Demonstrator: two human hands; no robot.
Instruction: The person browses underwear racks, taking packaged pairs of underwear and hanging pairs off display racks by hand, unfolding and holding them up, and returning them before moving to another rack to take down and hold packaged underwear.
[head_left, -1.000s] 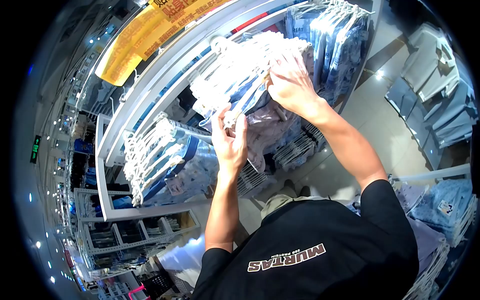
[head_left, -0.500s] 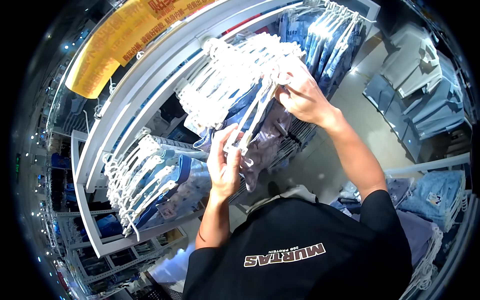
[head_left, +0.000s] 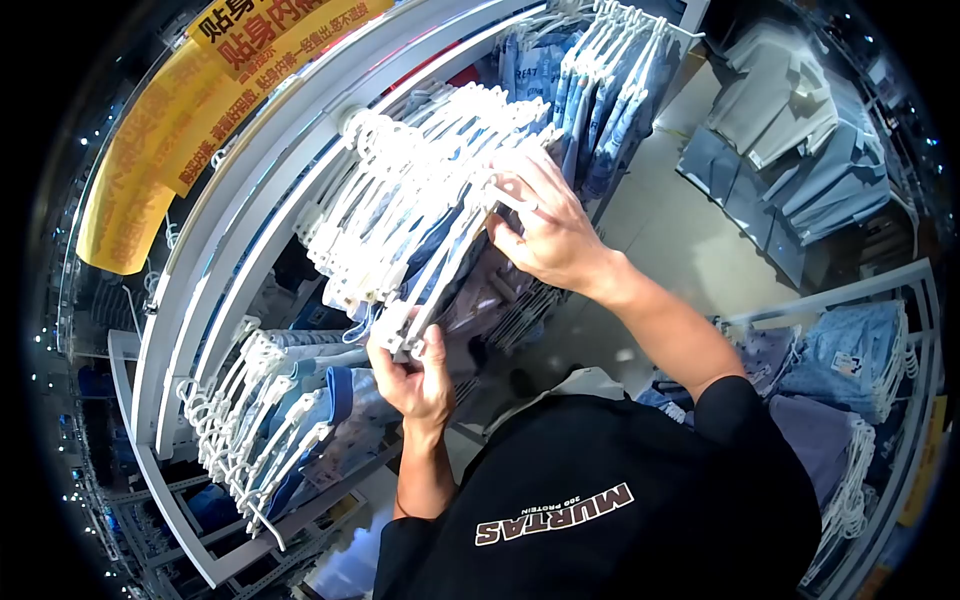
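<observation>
My left hand (head_left: 415,378) pinches the clip end of a white hanger (head_left: 447,264) at the front of a packed row. The fingers of my right hand (head_left: 545,222) close round the other end of that hanger, higher and to the right. Bright white hangers (head_left: 400,190) with light blue garments crowd behind it. Pale pinkish cloth (head_left: 480,295) hangs below, between my hands. Glare washes out detail near my right fingertips.
More hangers with blue clothes (head_left: 270,410) hang at the left, and blue garments (head_left: 605,100) at the upper right. A yellow sign (head_left: 150,160) tops the white rack (head_left: 165,330). Grey clothes (head_left: 840,170) hang beyond the floor. Another rack (head_left: 840,295) stands at right.
The view has shifted, so the racks sit differently. Both my hands have moved down and left in the picture, and the held hanger now stands out more from the row.
</observation>
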